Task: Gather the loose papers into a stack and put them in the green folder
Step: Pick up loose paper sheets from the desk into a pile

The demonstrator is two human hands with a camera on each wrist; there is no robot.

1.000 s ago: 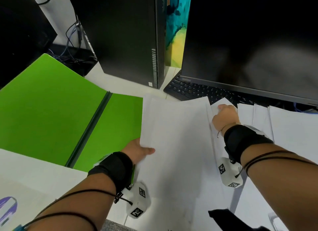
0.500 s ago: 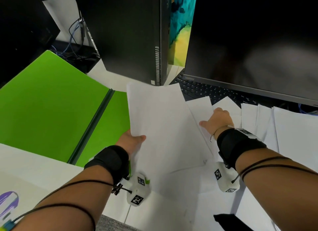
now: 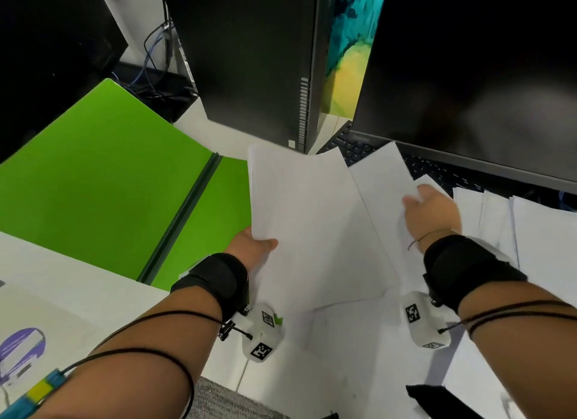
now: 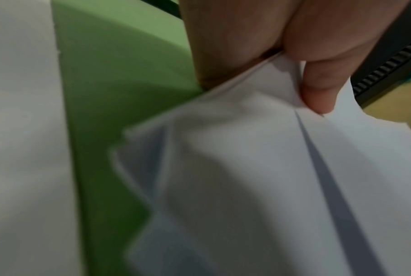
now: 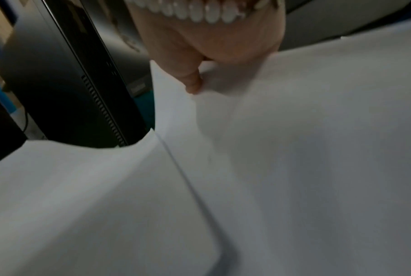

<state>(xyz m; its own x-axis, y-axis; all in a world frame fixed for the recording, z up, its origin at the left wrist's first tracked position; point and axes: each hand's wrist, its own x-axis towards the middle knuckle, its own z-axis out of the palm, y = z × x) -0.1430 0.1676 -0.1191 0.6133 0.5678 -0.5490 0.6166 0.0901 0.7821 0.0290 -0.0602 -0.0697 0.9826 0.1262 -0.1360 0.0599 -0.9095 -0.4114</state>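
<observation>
The green folder (image 3: 103, 181) lies open at the left of the desk, and its green inside (image 4: 119, 93) shows in the left wrist view. My left hand (image 3: 254, 247) pinches the left edge of a white sheaf of papers (image 3: 309, 228), thumb on top; the pinch on the papers (image 4: 246, 168) is plain in the left wrist view. My right hand (image 3: 429, 211) grips another white sheet (image 3: 382, 175) just right of the sheaf, thumb (image 5: 192, 82) on top of that sheet (image 5: 294, 149). More loose sheets (image 3: 499, 231) lie flat to the right.
A black computer tower (image 3: 249, 59) and a dark monitor (image 3: 474, 75) stand close behind the papers, with a keyboard (image 3: 437, 168) under the monitor's edge. Cables (image 3: 156, 50) hang at the back left. A white printed sheet (image 3: 46, 325) lies at the near left.
The left hand's sheaf has shifted left toward the folder and stayed lifted. My right hand has taken hold of a sheet by the keyboard and drawn it slightly toward the sheaf.
</observation>
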